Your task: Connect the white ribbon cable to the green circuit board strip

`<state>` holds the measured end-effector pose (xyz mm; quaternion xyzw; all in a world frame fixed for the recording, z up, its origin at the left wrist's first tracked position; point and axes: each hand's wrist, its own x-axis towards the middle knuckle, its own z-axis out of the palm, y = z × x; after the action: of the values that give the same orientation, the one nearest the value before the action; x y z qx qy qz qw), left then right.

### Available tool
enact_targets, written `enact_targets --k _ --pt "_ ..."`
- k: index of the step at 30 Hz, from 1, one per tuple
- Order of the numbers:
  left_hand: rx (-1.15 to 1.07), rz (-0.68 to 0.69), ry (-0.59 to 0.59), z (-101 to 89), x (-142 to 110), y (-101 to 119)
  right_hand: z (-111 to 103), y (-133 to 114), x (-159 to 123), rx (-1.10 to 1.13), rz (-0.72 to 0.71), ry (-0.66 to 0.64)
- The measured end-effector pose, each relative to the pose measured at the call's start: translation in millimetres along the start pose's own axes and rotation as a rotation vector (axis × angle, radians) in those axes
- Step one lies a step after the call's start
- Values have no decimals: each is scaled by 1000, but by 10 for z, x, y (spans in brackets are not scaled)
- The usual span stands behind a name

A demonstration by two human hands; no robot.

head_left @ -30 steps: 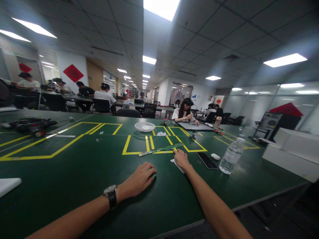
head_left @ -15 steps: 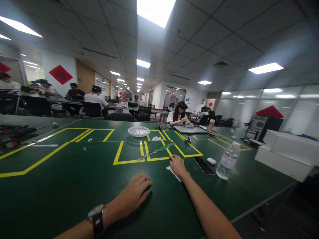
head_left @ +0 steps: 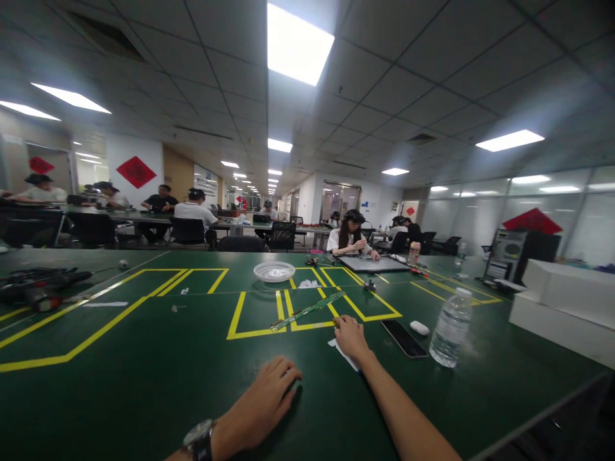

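My left hand (head_left: 266, 397), with a watch (head_left: 199, 438) on its wrist, rests on the green table with fingers loosely stretched and nothing in them. Farther right, my right hand (head_left: 350, 336) lies palm down, its fingers slightly bent, holding nothing that I can see. Under its edge and wrist a white paper slip (head_left: 346, 357) with a bit of blue is partly hidden. Just beyond the fingertips of my right hand, apart from them, a long narrow green circuit board (head_left: 307, 312) lies slantwise across yellow tape lines.
Right of my right hand are a phone (head_left: 403, 338), a white earbud case (head_left: 419, 328) and a water bottle (head_left: 450, 328). White boxes (head_left: 557, 320) stand at the right edge. Farther off are a white basket (head_left: 273, 271), tools (head_left: 43, 288) and a seated person (head_left: 350, 237) at a dark panel.
The camera has tilted up and turned slightly left, so the scene sits lower and farther right. Both hands and the circuit board keep about the same places on the table.
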<state>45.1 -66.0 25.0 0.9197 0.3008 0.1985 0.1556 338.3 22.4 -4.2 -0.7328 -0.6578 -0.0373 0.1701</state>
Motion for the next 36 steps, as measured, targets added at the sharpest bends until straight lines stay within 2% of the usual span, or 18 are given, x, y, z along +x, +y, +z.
enact_targets --k 11,18,23,28,36 --pt "22 17 3 -6 -8 33 -4 -15 -8 -44 -16 -11" --pt "39 33 13 12 -22 26 3 -45 24 -120 -169 -3" --pt "87 42 15 12 -29 40 -58 -119 166 -133 -283 -102" --pt "104 53 29 24 -56 32 -38 -193 284 -64 -273 -188" --pt "110 54 36 5 -80 73 3 -171 339 -45 -276 -162"
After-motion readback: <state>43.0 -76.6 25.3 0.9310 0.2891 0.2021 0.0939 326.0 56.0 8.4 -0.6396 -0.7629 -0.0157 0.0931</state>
